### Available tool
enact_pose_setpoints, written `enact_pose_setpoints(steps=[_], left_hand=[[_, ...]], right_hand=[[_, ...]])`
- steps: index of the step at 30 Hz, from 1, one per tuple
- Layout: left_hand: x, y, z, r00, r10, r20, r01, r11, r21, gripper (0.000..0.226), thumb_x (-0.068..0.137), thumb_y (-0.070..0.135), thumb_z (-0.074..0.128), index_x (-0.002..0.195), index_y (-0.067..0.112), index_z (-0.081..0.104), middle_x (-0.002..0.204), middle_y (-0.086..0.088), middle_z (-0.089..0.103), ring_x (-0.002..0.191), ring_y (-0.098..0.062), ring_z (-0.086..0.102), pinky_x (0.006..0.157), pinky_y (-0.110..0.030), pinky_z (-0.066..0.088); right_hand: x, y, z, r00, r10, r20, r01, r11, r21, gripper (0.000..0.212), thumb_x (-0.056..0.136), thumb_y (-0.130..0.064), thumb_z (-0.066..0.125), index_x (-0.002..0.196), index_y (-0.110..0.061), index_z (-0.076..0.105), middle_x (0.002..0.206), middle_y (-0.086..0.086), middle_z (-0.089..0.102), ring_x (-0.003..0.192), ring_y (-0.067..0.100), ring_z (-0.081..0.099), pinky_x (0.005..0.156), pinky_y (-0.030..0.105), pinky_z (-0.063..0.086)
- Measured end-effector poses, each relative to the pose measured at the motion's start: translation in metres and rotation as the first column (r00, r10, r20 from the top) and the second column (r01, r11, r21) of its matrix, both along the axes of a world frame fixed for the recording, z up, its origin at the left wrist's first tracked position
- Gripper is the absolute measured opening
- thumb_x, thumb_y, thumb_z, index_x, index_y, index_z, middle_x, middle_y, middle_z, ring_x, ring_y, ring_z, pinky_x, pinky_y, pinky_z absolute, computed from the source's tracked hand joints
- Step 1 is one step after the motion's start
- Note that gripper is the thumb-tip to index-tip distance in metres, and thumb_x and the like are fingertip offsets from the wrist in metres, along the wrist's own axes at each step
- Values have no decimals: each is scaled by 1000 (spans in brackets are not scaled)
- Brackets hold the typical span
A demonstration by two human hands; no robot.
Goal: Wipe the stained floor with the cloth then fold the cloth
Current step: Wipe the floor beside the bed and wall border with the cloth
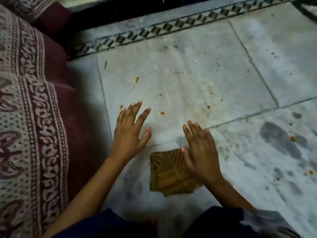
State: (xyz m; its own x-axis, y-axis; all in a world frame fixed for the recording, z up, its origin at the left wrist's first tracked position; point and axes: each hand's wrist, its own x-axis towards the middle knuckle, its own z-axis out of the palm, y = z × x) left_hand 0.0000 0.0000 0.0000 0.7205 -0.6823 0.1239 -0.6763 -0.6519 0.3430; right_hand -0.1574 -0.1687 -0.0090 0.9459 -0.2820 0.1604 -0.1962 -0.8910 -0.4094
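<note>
While orange stains (162,113) still dot the floor (197,69) at twelve o'clock, the folded cloth (169,170) lies under the flat right hand (200,150); left hand (130,133) spread, empty. Wiping seems unstarted; next, grip it.

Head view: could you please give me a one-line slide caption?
Both hands open, left hand and right hand, over a folded brown cloth on the marble floor with orange stains.

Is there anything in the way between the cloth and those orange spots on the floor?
Nothing visible blocks it. The folded cloth lies on the floor under the right hand, and the orange spots sit just ahead on bare tile. The left hand is spread open beside that path, not across it.
</note>
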Motion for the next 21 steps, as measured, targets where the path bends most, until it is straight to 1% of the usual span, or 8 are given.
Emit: enact_pose_setpoints(steps=[4, 6, 8, 10, 12, 14, 17, 21], left_hand=[[-12, 13, -2, 1000, 13, -18, -10, 993, 116, 57, 89, 45, 39, 139, 19, 42, 149, -12, 34, 138, -29, 29, 113, -44, 15], [-17, 19, -2, 999, 31, -26, -27, 989, 145, 58, 88, 46, 37, 139, 19, 42, 149, -12, 35, 137, -30, 31, 113, -43, 14], [-16, 23, -1, 998, 58, -28, -54, 989, 136, 58, 88, 47, 38, 139, 19, 43, 149, -12, 35, 137, -30, 31, 113, -44, 15], [-15, 28, -1, 997, 66, -27, -62, 990, 129, 58, 87, 46, 39, 138, 18, 44, 148, -13, 36, 137, -31, 31, 112, -47, 19], [-15, 34, 0, 997, 71, -14, -69, 990, 123, 57, 87, 45, 41, 137, 18, 45, 148, -13, 36, 137, -31, 31, 112, -46, 18], [-14, 40, 1, 996, 93, -12, -91, 989, 115, 57, 87, 46, 40, 137, 18, 45, 148, -13, 35, 137, -30, 30, 113, -45, 16], [-16, 46, -2, 993, 118, -34, -113, 987, 115, 58, 87, 48, 39, 137, 18, 45, 149, -12, 33, 138, -29, 29, 113, -45, 16], [-18, 50, -9, 984, 158, -85, -148, 983, 112, 60, 86, 51, 36, 137, 19, 45, 150, -11, 32, 139, -29, 28, 112, -46, 18]], right_hand=[[-21, 18, -12, 996, 77, -50, -77, 997, -10, 58, 89, -32, 40, 142, -11, 32, 148, 12, 36, 137, 23, 28, 114, 38, 16], [-30, 27, -22, 986, 149, -73, -149, 989, 2, 62, 89, -39, 41, 143, -11, 29, 149, 12, 35, 138, 23, 26, 113, 39, 17], [-33, 32, -36, 949, 266, -170, -278, 959, -48, 75, 86, -55, 43, 145, -12, 26, 150, 11, 32, 140, 22, 20, 113, 41, 15], [-34, 40, -55, 886, 369, -280, -405, 911, -80, 94, 77, -72, 41, 147, -12, 22, 152, 11, 28, 141, 21, 15, 113, 41, 10], [-33, 45, -72, 855, 416, -311, -457, 887, -69, 105, 71, -81, 39, 148, -12, 19, 154, 10, 24, 142, 23, 11, 113, 43, 8], [-31, 46, -79, 853, 418, -311, -455, 889, -55, 110, 67, -84, 37, 148, -12, 15, 154, 8, 16, 142, 24, 10, 113, 45, 7], [-29, 47, -81, 859, 412, -305, -448, 892, -57, 107, 69, -83, 35, 148, -13, 19, 154, 8, 17, 141, 26, 12, 113, 45, 6], [-27, 48, -84, 881, 406, -244, -432, 900, -63, 80, 80, -59, 40, 145, -15, 27, 151, 9, 32, 140, 25, 20, 113, 42, 8]])
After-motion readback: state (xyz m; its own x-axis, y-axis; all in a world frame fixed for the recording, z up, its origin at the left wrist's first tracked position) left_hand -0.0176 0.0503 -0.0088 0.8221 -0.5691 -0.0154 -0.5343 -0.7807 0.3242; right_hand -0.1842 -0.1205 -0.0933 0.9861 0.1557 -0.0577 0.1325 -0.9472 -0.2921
